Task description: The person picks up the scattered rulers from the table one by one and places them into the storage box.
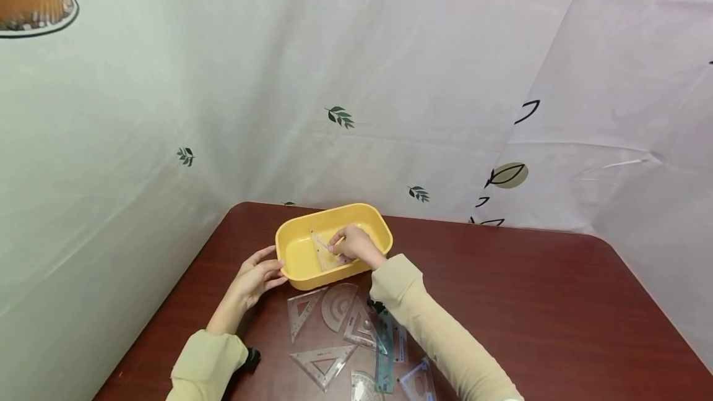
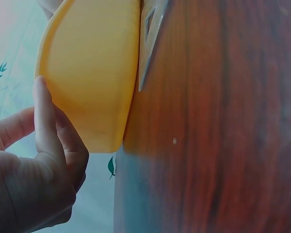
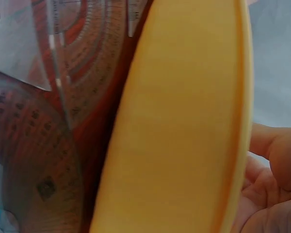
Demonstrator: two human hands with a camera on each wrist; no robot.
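Observation:
A yellow plastic tray (image 1: 301,277) stands near the table's far edge. At its left end, my left hand (image 1: 256,274) holds the rim; the left wrist view shows one fingertip on the rim and other fingers bent against the outside. My right hand (image 1: 356,245) reaches inside the tray, its fingers pinching a clear set square (image 1: 319,252) with pinkish marks. The hand covers part of that set square. In the right wrist view, the tray wall (image 3: 179,116) hides the fingertips and whatever they hold.
In front of the tray lie clear set squares (image 1: 325,364), protractors (image 1: 338,307) and a bluish ruler (image 1: 384,354), some overlapping. A blue-edged set square (image 1: 418,382) is beside my right forearm. The dark red table (image 1: 523,302) backs onto a hanging white cloth (image 1: 390,67).

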